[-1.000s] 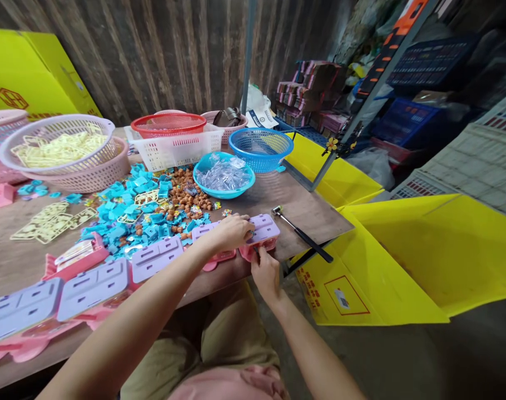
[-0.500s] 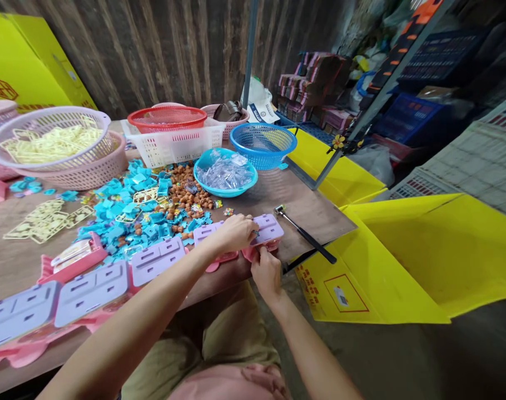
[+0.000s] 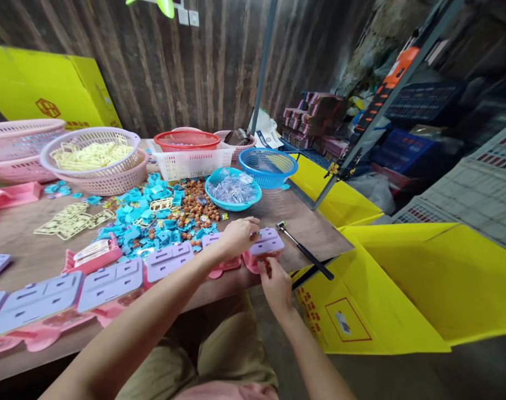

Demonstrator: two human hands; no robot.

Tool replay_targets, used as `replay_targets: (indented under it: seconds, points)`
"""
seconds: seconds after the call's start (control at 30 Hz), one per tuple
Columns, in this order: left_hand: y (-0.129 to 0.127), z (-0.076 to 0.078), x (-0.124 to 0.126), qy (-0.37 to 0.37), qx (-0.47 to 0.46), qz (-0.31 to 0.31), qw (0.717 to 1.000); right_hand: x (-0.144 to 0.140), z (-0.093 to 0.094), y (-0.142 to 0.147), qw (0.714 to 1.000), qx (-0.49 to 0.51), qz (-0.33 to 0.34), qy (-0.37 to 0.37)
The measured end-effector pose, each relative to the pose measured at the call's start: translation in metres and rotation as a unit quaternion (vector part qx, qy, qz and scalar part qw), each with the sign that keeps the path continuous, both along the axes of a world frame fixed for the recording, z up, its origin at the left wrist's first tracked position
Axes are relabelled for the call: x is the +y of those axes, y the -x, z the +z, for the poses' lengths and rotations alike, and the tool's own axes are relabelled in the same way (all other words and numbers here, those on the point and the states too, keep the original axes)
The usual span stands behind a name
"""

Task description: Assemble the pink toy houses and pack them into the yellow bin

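Dark plank walls back a brown worktable [image 3: 36,255] strewn with turquoise plastic pieces [image 3: 153,219], where the lilac-and-pink toy case [image 3: 266,249] sits at the near edge, just short of the small hammer [image 3: 305,251]. It looks light, stiff and smooth, best pinched at its pink rim. The left hand [image 3: 236,236] presses its lilac top with curled fingers, while the right hand [image 3: 277,283] grips it from below.
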State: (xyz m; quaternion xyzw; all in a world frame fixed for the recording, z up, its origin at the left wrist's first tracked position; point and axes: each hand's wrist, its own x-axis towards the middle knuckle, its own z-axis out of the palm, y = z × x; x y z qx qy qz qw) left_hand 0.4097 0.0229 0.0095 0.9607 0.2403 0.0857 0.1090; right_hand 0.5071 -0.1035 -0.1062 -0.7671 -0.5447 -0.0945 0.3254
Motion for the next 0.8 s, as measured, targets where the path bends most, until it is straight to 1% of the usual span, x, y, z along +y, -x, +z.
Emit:
replay_targets:
  seconds: [0.03, 0.07, 0.1, 0.13, 0.17, 0.2, 0.27, 0.33, 0.4, 0.47, 0.5, 0.53, 0.57, 0.6, 0.63, 0.67, 0.7, 0.73, 0.77, 0.8]
  points:
    - [0.006, 0.002, -0.006, 0.020, -0.027, 0.023, 0.999, -0.005, 0.005, 0.001, 0.998, 0.003, 0.013, -0.055]
    - [0.012, 0.004, -0.012, 0.059, -0.052, 0.049, 0.996, -0.010, 0.011, 0.003, 0.993, 0.001, 0.036, -0.113]
    - [0.019, 0.003, -0.019, 0.124, -0.073, 0.076, 0.987, -0.012, 0.017, 0.006, 0.985, -0.012, 0.069, -0.161]
    - [0.026, 0.001, -0.024, 0.204, -0.086, 0.100, 0.970, -0.013, 0.022, 0.010, 0.975, -0.034, 0.106, -0.190]
    - [0.033, -0.002, -0.030, 0.283, -0.090, 0.116, 0.948, -0.013, 0.026, 0.016, 0.968, -0.062, 0.143, -0.196]
    - [0.039, -0.007, -0.034, 0.345, -0.086, 0.124, 0.926, -0.011, 0.030, 0.021, 0.962, -0.086, 0.174, -0.190]
    - [0.052, -0.020, -0.041, 0.431, -0.089, 0.125, 0.889, -0.007, 0.034, 0.032, 0.956, -0.113, 0.206, -0.173]
    - [0.064, -0.031, -0.045, 0.480, -0.110, 0.113, 0.863, -0.004, 0.035, 0.041, 0.954, -0.115, 0.216, -0.175]
    - [0.076, -0.036, -0.048, 0.525, -0.128, 0.105, 0.835, -0.004, 0.035, 0.048, 0.949, -0.118, 0.229, -0.184]
    - [0.086, -0.034, -0.047, 0.553, -0.118, 0.102, 0.819, -0.004, 0.033, 0.051, 0.946, -0.109, 0.241, -0.188]
    - [0.091, -0.030, -0.045, 0.557, -0.103, 0.099, 0.818, -0.004, 0.032, 0.052, 0.948, -0.093, 0.238, -0.188]
    - [0.096, -0.024, -0.042, 0.541, -0.090, 0.098, 0.831, -0.003, 0.029, 0.053, 0.954, -0.068, 0.226, -0.185]
    - [0.100, -0.019, -0.037, 0.493, -0.079, 0.105, 0.860, -0.002, 0.026, 0.054, 0.962, -0.032, 0.207, -0.176]
    - [0.103, -0.014, -0.032, 0.411, -0.068, 0.121, 0.901, 0.001, 0.022, 0.055, 0.970, 0.015, 0.184, -0.160]
    - [0.105, -0.011, -0.025, 0.302, -0.053, 0.138, 0.942, 0.004, 0.017, 0.057, 0.974, 0.064, 0.164, -0.139]
    - [0.106, -0.010, -0.018, 0.184, -0.033, 0.149, 0.971, 0.008, 0.012, 0.060, 0.976, 0.108, 0.152, -0.116]
    - [0.106, -0.010, -0.012, 0.084, -0.008, 0.149, 0.985, 0.012, 0.007, 0.063, 0.974, 0.142, 0.147, -0.095]
    - [0.105, -0.012, -0.005, 0.022, 0.023, 0.138, 0.990, 0.016, 0.002, 0.066, 0.972, 0.164, 0.146, -0.079]
    - [0.104, -0.016, 0.000, -0.004, 0.059, 0.115, 0.992, 0.020, -0.003, 0.070, 0.971, 0.175, 0.147, -0.070]
    - [0.102, -0.020, 0.005, -0.006, 0.092, 0.090, 0.992, 0.024, -0.007, 0.073, 0.971, 0.176, 0.146, -0.067]
